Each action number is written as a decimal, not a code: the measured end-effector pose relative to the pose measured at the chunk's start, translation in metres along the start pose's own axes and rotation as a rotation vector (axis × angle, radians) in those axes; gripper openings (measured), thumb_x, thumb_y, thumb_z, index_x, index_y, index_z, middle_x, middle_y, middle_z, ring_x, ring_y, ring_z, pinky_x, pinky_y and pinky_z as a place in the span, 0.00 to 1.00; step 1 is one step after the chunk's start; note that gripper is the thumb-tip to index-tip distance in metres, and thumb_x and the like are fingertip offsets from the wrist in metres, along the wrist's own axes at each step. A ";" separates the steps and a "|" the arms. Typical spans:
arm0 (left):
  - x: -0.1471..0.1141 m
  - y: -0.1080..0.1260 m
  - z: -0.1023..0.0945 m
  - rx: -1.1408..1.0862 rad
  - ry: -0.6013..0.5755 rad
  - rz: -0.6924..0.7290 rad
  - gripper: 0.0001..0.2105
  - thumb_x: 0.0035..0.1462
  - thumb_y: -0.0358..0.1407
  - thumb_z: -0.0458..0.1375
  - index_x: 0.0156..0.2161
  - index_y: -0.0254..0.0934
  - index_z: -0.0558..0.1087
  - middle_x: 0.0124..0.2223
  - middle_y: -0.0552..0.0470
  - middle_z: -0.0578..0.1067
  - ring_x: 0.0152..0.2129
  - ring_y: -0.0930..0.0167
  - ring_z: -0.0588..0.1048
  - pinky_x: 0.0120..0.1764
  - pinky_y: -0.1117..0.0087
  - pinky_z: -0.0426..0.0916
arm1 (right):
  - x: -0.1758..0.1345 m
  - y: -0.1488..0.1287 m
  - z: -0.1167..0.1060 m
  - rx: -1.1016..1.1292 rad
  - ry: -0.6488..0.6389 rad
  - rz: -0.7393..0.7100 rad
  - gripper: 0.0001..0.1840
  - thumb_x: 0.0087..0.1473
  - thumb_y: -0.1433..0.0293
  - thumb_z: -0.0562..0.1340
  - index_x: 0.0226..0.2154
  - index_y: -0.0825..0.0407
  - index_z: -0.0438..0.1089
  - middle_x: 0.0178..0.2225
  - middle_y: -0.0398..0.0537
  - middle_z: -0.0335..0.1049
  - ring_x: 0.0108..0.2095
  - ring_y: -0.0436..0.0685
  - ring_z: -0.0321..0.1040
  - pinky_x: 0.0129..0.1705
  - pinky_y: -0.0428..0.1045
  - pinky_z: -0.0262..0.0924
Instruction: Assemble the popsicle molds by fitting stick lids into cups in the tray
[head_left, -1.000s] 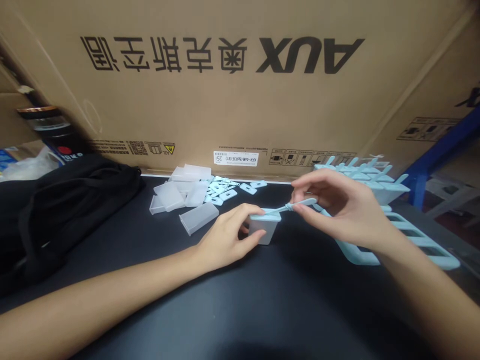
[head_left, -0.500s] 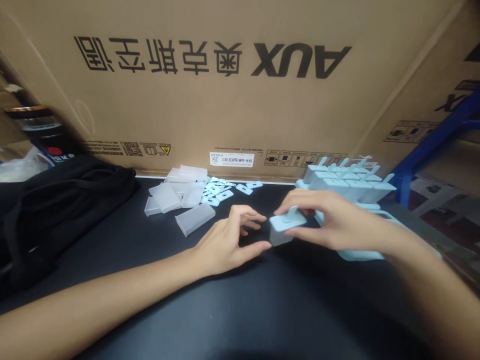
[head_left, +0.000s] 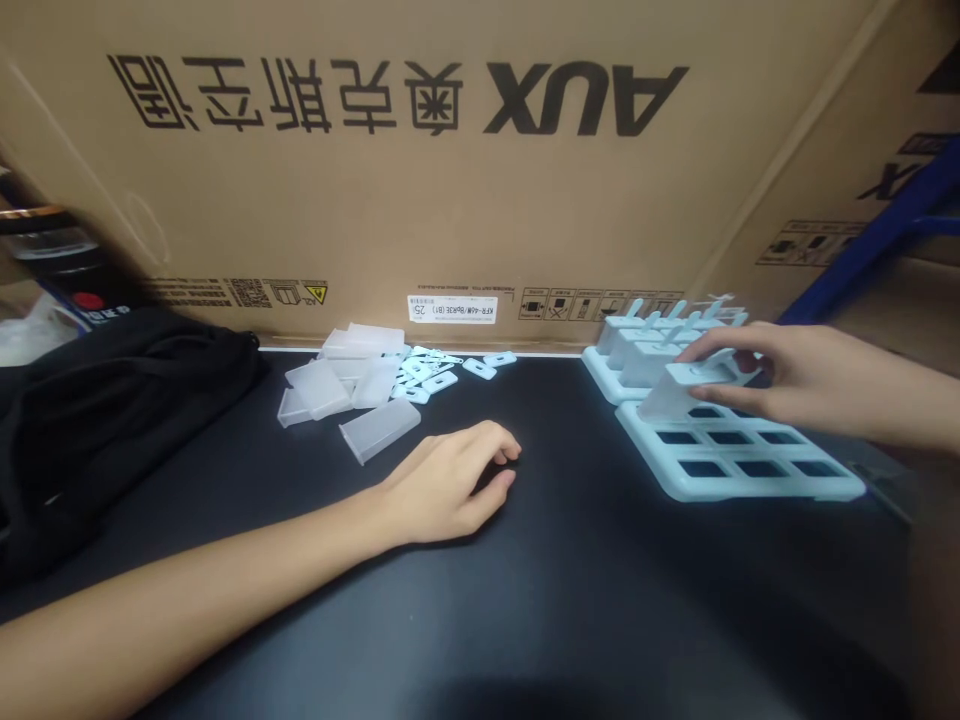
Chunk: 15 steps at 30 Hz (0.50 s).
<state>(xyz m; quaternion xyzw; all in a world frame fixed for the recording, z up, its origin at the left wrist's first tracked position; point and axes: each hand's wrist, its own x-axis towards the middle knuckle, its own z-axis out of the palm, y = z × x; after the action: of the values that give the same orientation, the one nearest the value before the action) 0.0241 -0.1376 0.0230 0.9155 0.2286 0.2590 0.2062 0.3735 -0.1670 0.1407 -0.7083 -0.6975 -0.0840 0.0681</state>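
My right hand point(head_left: 795, 380) grips a popsicle mold point(head_left: 666, 398), a translucent box capped with a light-blue stick lid, between thumb and fingers. It is tilted above the back rows of a light-blue rack point(head_left: 654, 455) with rectangular openings; whether it touches the rack I cannot tell. My left hand point(head_left: 450, 490) rests on the black table, fingers loosely curled, thumb apart, nothing in it. Behind the rack, several lidded popsicle molds point(head_left: 637, 362) stand upright, sticks up, in another light-blue rack point(head_left: 598, 368). My right hand hides part of both.
Left of centre lie several translucent mold cups point(head_left: 379, 430) beside a heap of light-blue stick lids point(head_left: 427, 375). Black cloth point(head_left: 135, 410) covers the table's left side, with a dark bottle point(head_left: 60, 260) behind. A large cardboard box point(head_left: 360, 220) walls off the back; a blue metal frame point(head_left: 877, 230) stands right.
My right hand has carried the popsicle mold rightward from the table's middle to over the front rack. My left hand has stayed near its place, its fingers curling in. The view has shifted slightly.
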 end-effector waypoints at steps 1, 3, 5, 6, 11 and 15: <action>0.000 0.000 0.000 0.010 -0.004 0.007 0.06 0.64 0.33 0.52 0.45 0.41 0.63 0.48 0.49 0.75 0.41 0.68 0.76 0.41 0.65 0.73 | 0.001 0.001 0.001 0.001 -0.065 -0.014 0.16 0.51 0.59 0.68 0.43 0.46 0.74 0.31 0.45 0.73 0.27 0.52 0.67 0.33 0.48 0.57; 0.000 0.000 0.000 0.030 -0.015 0.016 0.06 0.63 0.32 0.52 0.45 0.41 0.63 0.48 0.49 0.74 0.42 0.68 0.76 0.42 0.65 0.73 | 0.002 0.002 0.001 -0.004 -0.138 -0.012 0.15 0.55 0.61 0.65 0.45 0.47 0.72 0.31 0.47 0.73 0.27 0.52 0.67 0.34 0.49 0.58; 0.000 0.001 0.000 0.045 -0.025 0.020 0.07 0.63 0.32 0.52 0.45 0.41 0.63 0.48 0.50 0.74 0.42 0.68 0.75 0.43 0.65 0.72 | 0.002 0.004 0.001 -0.010 -0.129 0.015 0.14 0.56 0.61 0.64 0.44 0.48 0.71 0.31 0.47 0.73 0.27 0.52 0.68 0.36 0.50 0.58; 0.000 0.001 0.000 0.051 -0.028 0.022 0.07 0.62 0.31 0.52 0.45 0.41 0.63 0.48 0.50 0.74 0.42 0.68 0.75 0.44 0.65 0.72 | 0.002 0.004 0.000 -0.006 -0.124 0.022 0.14 0.56 0.61 0.63 0.44 0.47 0.71 0.31 0.47 0.73 0.28 0.53 0.68 0.36 0.50 0.58; 0.001 0.002 0.000 0.077 -0.042 0.038 0.06 0.61 0.30 0.52 0.44 0.40 0.64 0.47 0.49 0.74 0.42 0.67 0.75 0.45 0.65 0.72 | 0.001 0.009 0.004 -0.012 -0.125 0.006 0.13 0.55 0.63 0.64 0.43 0.48 0.73 0.30 0.49 0.74 0.29 0.56 0.71 0.34 0.51 0.59; 0.002 0.003 0.000 0.108 -0.055 0.059 0.06 0.60 0.30 0.52 0.42 0.40 0.64 0.45 0.50 0.75 0.41 0.67 0.75 0.44 0.66 0.71 | -0.002 0.008 0.006 0.066 -0.087 -0.007 0.17 0.50 0.68 0.66 0.45 0.48 0.73 0.33 0.51 0.75 0.34 0.60 0.73 0.37 0.53 0.63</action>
<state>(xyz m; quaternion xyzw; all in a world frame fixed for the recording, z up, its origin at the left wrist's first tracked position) 0.0267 -0.1391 0.0255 0.9383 0.2095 0.2272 0.1552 0.3813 -0.1674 0.1347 -0.7064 -0.7045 -0.0304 0.0610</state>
